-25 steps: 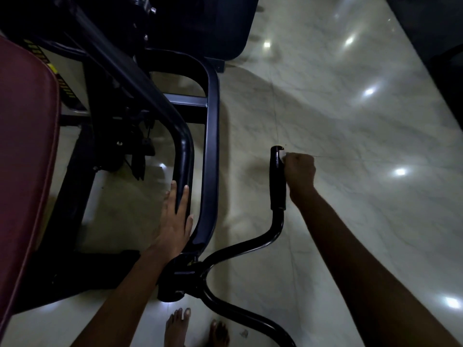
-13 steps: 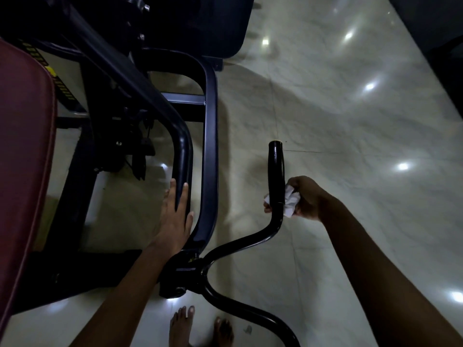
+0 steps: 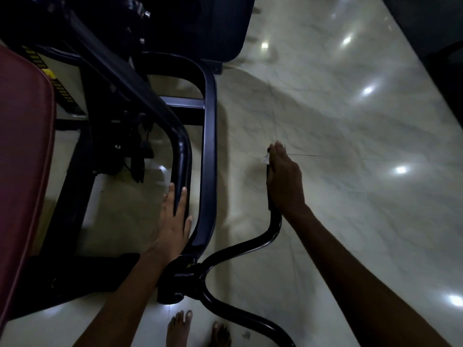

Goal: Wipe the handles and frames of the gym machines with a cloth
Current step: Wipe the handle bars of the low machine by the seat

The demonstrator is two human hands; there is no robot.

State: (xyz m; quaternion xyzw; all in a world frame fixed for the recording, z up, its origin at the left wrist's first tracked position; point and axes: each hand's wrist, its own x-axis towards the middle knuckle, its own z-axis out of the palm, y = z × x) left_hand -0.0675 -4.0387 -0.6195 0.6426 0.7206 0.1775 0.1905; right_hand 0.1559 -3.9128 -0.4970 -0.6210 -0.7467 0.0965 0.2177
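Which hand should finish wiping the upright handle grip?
Right. The right hand already lies along the handle grip with the white cloth under it. The left hand rests flat on the frame tube, holding no cloth.

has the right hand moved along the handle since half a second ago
Yes. The right hand has slid up the black handle from near its lower bend to its top end, covering the grip, with a bit of white cloth showing at the fingertips.

Right hand (image 3: 284,179) lies along black handle grip (image 3: 269,196), white cloth (image 3: 265,159) showing at fingertips | left hand (image 3: 174,221) flat on curved black frame tube (image 3: 181,151) | maroon seat pad (image 3: 22,159) at left | marble floor (image 3: 350,146).
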